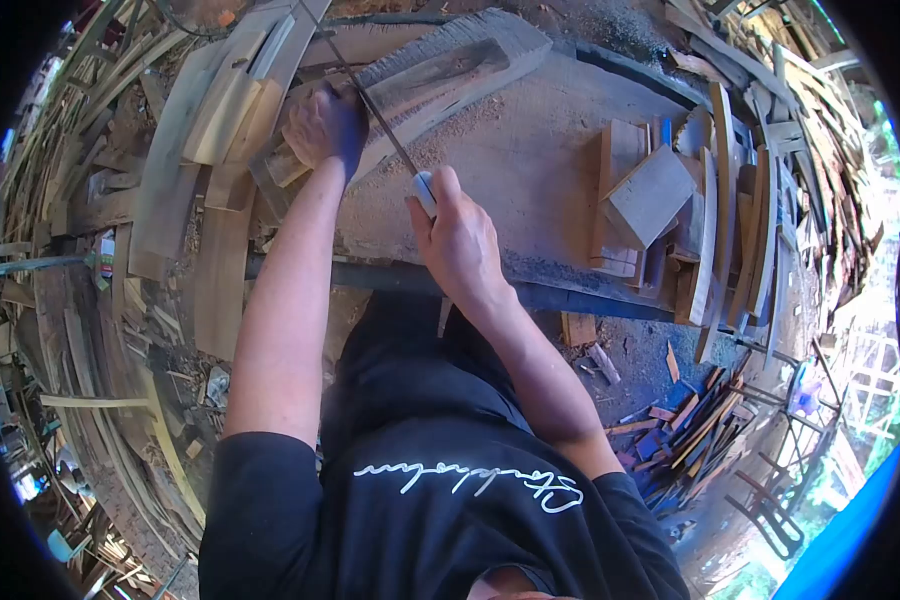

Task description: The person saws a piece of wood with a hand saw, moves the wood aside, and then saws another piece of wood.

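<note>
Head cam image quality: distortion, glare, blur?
Head view: strong fisheye, black corners, wood stack bowing along the right rim; head view: glare washes out the pale lattice at far right, while the workbench is evenly lit; head view: right hand on the handle reads fairly clear, left hand looks softer, cause unclear.

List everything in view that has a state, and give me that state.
Right hand: grip closed around the tool's handle
Left hand: curled; hold unclear
Pale-handled thin tool: held slanting
Recessed wood block: lying angled, recess showing
Workbench: dusty with sawdust
Square-faced wood block: resting on other pieces
Wood offcuts: heaped loosely
</note>
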`<action>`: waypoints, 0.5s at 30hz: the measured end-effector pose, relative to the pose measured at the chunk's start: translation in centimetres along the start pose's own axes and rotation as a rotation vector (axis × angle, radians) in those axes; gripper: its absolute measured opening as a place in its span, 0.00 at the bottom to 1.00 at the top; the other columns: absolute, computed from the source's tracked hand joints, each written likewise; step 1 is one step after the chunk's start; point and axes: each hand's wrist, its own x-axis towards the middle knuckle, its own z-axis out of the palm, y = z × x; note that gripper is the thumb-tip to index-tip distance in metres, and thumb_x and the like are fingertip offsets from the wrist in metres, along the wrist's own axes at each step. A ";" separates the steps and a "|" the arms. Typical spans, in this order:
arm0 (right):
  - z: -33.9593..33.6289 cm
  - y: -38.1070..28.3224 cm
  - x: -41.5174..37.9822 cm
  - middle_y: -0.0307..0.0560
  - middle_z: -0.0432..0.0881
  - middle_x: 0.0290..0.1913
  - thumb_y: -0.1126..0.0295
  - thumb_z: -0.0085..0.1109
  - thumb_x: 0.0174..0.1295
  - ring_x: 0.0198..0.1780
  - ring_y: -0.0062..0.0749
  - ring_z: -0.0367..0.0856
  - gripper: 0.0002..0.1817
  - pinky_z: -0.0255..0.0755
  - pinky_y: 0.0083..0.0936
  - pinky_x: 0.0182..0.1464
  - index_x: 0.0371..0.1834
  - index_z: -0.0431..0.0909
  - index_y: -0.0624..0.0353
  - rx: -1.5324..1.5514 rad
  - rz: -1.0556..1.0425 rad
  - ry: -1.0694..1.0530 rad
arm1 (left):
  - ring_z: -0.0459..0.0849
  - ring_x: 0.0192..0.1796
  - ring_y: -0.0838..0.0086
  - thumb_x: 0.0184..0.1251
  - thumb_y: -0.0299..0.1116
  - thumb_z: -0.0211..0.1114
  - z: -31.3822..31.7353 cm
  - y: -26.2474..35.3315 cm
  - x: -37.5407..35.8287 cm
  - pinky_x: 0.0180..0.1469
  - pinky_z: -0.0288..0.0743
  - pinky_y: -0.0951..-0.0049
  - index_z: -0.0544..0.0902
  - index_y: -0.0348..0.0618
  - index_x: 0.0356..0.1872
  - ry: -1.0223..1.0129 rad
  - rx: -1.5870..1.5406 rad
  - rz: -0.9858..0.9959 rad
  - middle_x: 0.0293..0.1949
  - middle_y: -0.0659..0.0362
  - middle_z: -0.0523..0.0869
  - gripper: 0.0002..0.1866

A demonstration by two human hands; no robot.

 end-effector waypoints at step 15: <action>-1.2 -0.3 -2.5 0.63 0.79 0.29 0.68 0.60 0.67 0.35 0.67 0.81 0.12 0.73 0.53 0.35 0.44 0.66 0.58 0.036 -0.016 0.055 | 0.86 0.50 0.52 0.65 0.49 0.53 -1.6 0.9 -0.8 0.54 0.74 0.53 0.88 0.43 0.37 0.053 0.081 0.079 0.44 0.47 0.89 0.21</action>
